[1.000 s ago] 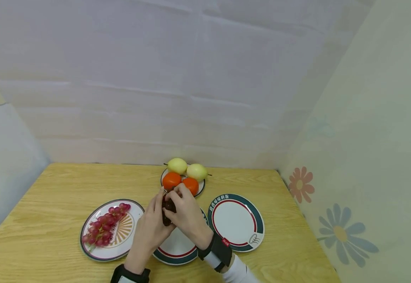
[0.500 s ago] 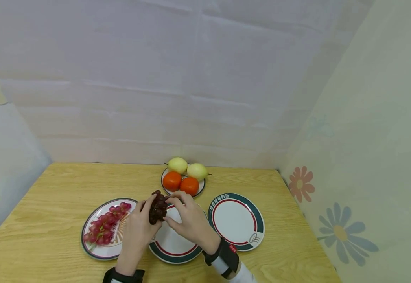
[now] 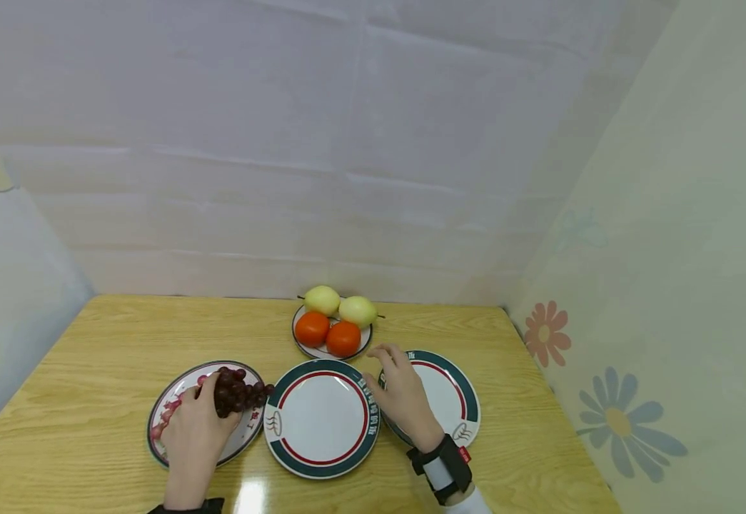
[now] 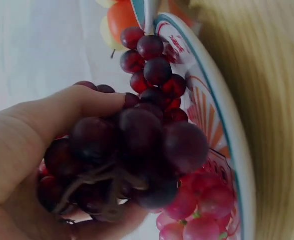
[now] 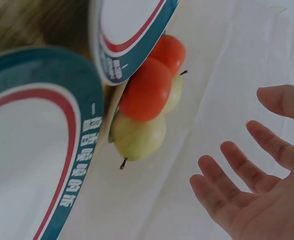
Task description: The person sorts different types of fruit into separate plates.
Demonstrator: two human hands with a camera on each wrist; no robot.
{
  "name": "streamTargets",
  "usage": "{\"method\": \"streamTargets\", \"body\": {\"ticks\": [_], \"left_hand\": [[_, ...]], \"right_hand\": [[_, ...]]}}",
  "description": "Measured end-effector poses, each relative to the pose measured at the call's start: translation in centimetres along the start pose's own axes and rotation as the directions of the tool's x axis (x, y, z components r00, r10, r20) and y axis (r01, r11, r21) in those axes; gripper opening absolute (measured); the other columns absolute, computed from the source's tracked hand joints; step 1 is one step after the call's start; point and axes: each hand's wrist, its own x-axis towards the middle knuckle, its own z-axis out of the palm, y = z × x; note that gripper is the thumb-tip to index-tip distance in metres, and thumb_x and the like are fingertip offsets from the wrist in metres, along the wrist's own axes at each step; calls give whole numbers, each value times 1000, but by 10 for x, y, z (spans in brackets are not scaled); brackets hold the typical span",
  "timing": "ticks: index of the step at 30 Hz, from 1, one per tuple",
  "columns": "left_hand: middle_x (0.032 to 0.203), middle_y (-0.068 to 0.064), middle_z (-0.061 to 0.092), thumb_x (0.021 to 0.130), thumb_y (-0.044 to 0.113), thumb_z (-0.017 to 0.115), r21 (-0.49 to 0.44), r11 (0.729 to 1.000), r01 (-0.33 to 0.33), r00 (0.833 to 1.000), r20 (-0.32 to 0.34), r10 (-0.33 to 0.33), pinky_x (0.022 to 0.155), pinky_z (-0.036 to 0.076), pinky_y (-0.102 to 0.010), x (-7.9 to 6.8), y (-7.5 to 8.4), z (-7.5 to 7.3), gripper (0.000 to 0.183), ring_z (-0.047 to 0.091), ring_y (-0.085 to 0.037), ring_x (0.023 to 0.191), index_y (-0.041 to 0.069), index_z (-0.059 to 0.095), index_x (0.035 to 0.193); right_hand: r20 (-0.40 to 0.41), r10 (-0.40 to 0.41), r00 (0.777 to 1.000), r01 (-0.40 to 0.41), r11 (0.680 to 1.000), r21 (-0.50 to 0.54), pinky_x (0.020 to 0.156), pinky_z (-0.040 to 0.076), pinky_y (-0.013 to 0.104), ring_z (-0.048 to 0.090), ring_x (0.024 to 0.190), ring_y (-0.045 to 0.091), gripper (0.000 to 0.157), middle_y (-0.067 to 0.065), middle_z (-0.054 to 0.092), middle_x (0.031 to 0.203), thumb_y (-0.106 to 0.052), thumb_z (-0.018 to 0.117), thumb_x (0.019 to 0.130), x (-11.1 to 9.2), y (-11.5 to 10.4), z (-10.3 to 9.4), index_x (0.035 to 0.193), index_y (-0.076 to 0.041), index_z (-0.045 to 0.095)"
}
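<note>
My left hand (image 3: 194, 430) grips a bunch of dark red grapes (image 3: 231, 392) over the left plate (image 3: 252, 430). In the left wrist view, the thumb and fingers curl round the dark grapes (image 4: 141, 132), and their brown stem faces the camera. A bunch of pink grapes (image 4: 202, 205) lies on that same plate, partly hidden by the left hand in the head view. My right hand (image 3: 405, 392) is held over the left part of the right plate (image 3: 440, 392). Its fingers are spread and relaxed with nothing between them, as the right wrist view shows.
Between the hands lies a green-rimmed plate (image 3: 321, 421) with a red ring. Behind it, a small plate (image 3: 311, 351) bears two red-orange fruits (image 3: 312, 329) and two yellow pears (image 3: 358, 312). Walls flank the wooden table (image 3: 154, 328) at the back and sides.
The left hand has carried the dark grapes from over the middle plate leftward to the left plate. The right hand has let go of them and moved right, over the right plate.
</note>
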Motion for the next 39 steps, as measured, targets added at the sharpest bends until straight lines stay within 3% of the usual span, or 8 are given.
{"method": "streamTargets", "body": {"ticks": [8,12,18,23,25,30,37,39], "left_hand": [[117,-37,44,58,20,87,45,998,-42,994,-100,46,68,42,-68,-4,-2,3,85,36,-58,100,0,44,129],[126,-33,39,57,27,88,41,997,-58,996,-59,60,76,38,-73,-3,-2,2,97,35,-57,109,5,36,136],[136,-30,33,63,39,83,52,993,-111,993,33,109,85,35,-73,0,1,-2,95,31,-56,118,6,34,138],[138,-29,34,67,41,80,40,980,-197,980,-30,198,88,33,-72,3,5,-1,85,28,-52,123,5,42,134],[137,-28,36,69,39,79,31,968,-250,966,-64,251,89,33,-72,3,7,1,78,28,-51,124,5,46,131],[137,-25,40,72,35,77,-1,916,-401,910,-115,399,91,32,-71,4,11,6,68,31,-49,124,4,52,127],[131,-23,49,72,27,77,3,855,-519,848,-126,515,94,36,-66,-1,22,12,58,36,-45,124,2,57,120],[127,-24,52,86,37,63,11,833,-553,821,-162,547,94,38,-64,-5,25,15,48,39,-44,123,0,59,117]], "right_hand": [[-25,8,1000,-8,1000,5,77,54,35,54,103,19,34,7,56,114,-20,74,79,-1,11,3,109,-12,61],[-17,31,999,-31,999,11,76,54,34,54,102,19,32,7,56,114,-19,73,79,-1,12,4,109,-13,61],[-11,47,999,-47,999,8,75,54,34,54,102,19,32,6,56,114,-20,72,80,-1,13,6,110,-15,61],[3,52,999,-52,999,3,75,54,34,55,101,19,33,6,56,114,-21,70,81,1,15,8,111,-13,60],[13,60,998,-60,998,11,75,54,35,55,102,21,34,7,56,114,-20,70,82,4,14,8,112,-12,59],[35,69,997,-70,997,11,81,52,41,55,102,24,37,11,57,114,-20,70,81,26,14,12,114,-7,59],[139,132,981,-124,990,-68,88,51,42,55,104,25,48,13,54,120,-31,67,84,66,16,35,124,-9,54],[176,168,970,-156,985,-79,90,50,42,54,105,25,50,13,53,122,-34,66,85,73,16,43,126,-10,52]]}}
